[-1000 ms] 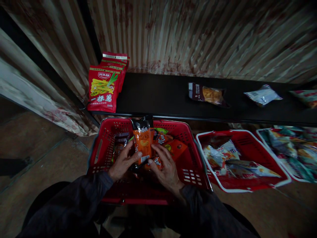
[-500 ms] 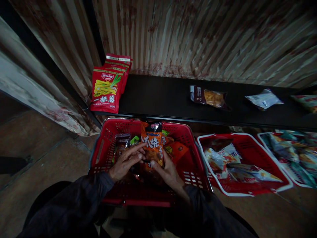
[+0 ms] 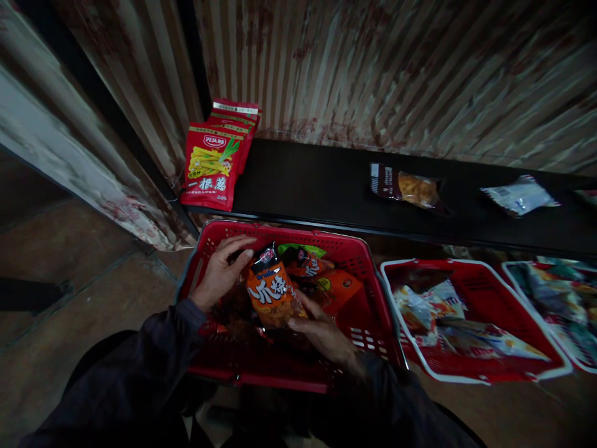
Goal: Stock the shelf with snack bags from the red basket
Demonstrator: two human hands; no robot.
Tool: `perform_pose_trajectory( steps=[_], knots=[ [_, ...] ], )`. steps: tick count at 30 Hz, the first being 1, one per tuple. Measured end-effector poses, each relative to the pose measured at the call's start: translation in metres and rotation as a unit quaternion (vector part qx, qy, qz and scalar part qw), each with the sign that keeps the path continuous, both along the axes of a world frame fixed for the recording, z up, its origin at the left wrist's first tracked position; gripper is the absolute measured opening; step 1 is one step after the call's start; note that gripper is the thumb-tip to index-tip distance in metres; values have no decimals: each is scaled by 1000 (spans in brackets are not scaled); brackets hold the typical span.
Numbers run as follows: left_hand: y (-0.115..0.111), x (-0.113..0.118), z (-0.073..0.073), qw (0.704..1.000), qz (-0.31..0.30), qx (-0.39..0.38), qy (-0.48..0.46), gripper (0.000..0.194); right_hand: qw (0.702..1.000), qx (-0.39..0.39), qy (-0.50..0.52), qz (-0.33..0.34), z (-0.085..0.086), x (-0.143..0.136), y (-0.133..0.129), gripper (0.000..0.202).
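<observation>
An orange and black snack bag (image 3: 271, 292) with white lettering is tilted to the left over the red shopping basket (image 3: 298, 381) in front of me. My right hand (image 3: 326, 333) grips its lower right edge, thumb on the front and fingers behind. My left hand (image 3: 221, 270) is off the bag, over the basket's left side, with fingers stretched out and thumb apart. Beneath and behind the bag lie a similar orange snack bag (image 3: 311, 266), a green packet (image 3: 303, 250) and a flat orange packet (image 3: 342, 289). Dark shadow hides the contents under my left hand.
A black shelf (image 3: 308, 180) runs behind the basket. On it stand several red snack bags (image 3: 212, 165), with a brown bread packet (image 3: 408, 186) and a white packet (image 3: 520, 196) farther right. A second red basket (image 3: 513, 305) with packets stands to the right.
My left hand has let go of the snack bag's front and moved up and left. The bag has tipped leftward and sits lower in my right hand. The view has shifted slightly left.
</observation>
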State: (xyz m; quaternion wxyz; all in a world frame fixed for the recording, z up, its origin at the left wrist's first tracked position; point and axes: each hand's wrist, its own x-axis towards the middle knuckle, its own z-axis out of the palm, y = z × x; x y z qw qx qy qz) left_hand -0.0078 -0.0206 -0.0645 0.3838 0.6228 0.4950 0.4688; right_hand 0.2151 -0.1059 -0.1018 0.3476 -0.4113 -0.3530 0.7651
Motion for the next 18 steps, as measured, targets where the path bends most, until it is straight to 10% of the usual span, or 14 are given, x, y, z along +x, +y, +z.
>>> perform_pose_trajectory(
  steps=[18],
  knots=[
    [-4,5,8,987,40,-111,111,26,998,5,49,47,0,-4,2,54]
  ],
)
